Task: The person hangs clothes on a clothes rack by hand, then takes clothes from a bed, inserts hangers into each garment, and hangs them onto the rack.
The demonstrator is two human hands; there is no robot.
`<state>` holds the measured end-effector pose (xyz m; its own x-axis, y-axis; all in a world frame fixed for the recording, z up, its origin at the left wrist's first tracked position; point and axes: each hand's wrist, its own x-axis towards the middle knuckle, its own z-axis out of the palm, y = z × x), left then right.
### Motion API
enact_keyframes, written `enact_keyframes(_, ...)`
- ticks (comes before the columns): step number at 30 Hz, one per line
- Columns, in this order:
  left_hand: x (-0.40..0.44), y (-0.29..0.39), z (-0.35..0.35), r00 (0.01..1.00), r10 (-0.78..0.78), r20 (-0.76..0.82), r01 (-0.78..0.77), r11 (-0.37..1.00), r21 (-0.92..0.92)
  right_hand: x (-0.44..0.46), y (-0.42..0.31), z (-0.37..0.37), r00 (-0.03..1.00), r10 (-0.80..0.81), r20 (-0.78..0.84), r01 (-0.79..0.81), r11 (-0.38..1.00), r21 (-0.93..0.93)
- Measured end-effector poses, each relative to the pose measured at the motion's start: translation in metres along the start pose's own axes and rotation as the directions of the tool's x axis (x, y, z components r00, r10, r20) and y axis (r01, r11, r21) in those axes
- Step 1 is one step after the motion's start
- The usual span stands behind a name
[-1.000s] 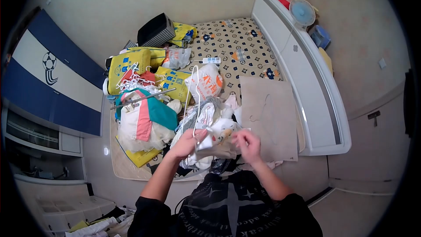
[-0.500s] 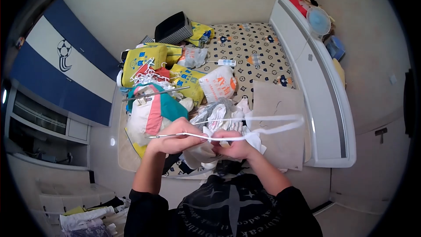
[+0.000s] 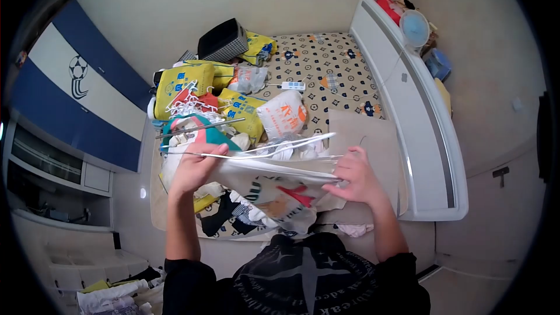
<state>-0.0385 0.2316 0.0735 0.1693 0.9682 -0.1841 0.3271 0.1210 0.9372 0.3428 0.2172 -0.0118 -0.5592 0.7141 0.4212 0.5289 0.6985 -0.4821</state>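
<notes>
A thin white hanger (image 3: pixel 318 138) with a metal hook at its left end is in my left hand (image 3: pixel 201 165), its fingers closed. Below it hangs a pale, motion-blurred cloth garment (image 3: pixel 271 189) with a printed red figure and dark letters; its exact kind does not show clearly. One pale upper edge stretches between both hands. My right hand (image 3: pixel 354 176) pinches that edge at the right end. Under the garment lie several loose clothes (image 3: pixel 219 216), dark and striped, on the bed.
Yellow bags (image 3: pixel 185 84), a white bag with orange print (image 3: pixel 282 115), white hangers (image 3: pixel 186 102) and a metal rod (image 3: pixel 201 128) lie on the bed. A black basket (image 3: pixel 223 41) stands behind. The white headboard (image 3: pixel 408 111) is at right, a blue-white wardrobe (image 3: pixel 87 76) at left.
My hands have moved apart, the right one upward and to the right. The printed garment is now spread between them. The hanger has swung and stays in my left hand.
</notes>
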Motion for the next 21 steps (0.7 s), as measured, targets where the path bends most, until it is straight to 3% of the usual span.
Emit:
enact_keyframes(1,0.004,-0.013,-0.005,0.999,-0.045,0.022,0.045,0.998,0.037,-0.005,0.004,-0.002,0.999,0.016,-0.031,-0.018,0.998,-0.059)
enact_keyframes(4,0.016,-0.057,0.010,0.986,0.158,0.053,-0.167,0.927,0.336,-0.014,0.005,-0.008,0.999,0.022,-0.043,-0.030,0.984,-0.176)
enact_keyframes(5,0.017,-0.061,0.015,0.995,0.072,0.068,-0.094,0.904,0.417,-0.017,0.006,-0.009,0.998,0.017,-0.054,-0.027,0.979,-0.202)
enact_keyframes(7,0.024,-0.078,0.026,0.998,-0.003,0.068,-0.026,0.906,0.422,-0.024,0.009,-0.004,0.999,0.050,-0.022,-0.053,0.987,-0.153)
enact_keyframes(11,0.025,-0.092,0.047,0.991,-0.017,0.130,0.002,0.993,0.118,-0.025,0.000,-0.004,0.998,0.048,-0.047,-0.052,0.993,-0.107)
enact_keyframes(14,0.028,-0.096,0.042,0.978,0.159,0.138,-0.178,0.973,0.145,-0.029,-0.001,-0.006,0.997,0.071,0.017,-0.068,0.992,-0.104)
enact_keyframes(17,0.019,-0.073,0.044,0.977,0.158,0.145,-0.190,0.951,0.246,-0.030,-0.005,-0.010,0.994,0.052,0.094,-0.039,0.991,-0.131)
enact_keyframes(18,0.019,-0.070,0.045,0.966,0.223,0.131,-0.250,0.935,0.250,-0.029,-0.006,-0.009,0.993,0.050,0.105,-0.037,0.991,-0.128)
enact_keyframes(21,0.016,-0.057,0.041,0.950,0.308,0.046,-0.311,0.936,0.163,-0.025,-0.010,-0.009,0.991,0.046,0.128,-0.031,0.993,-0.114)
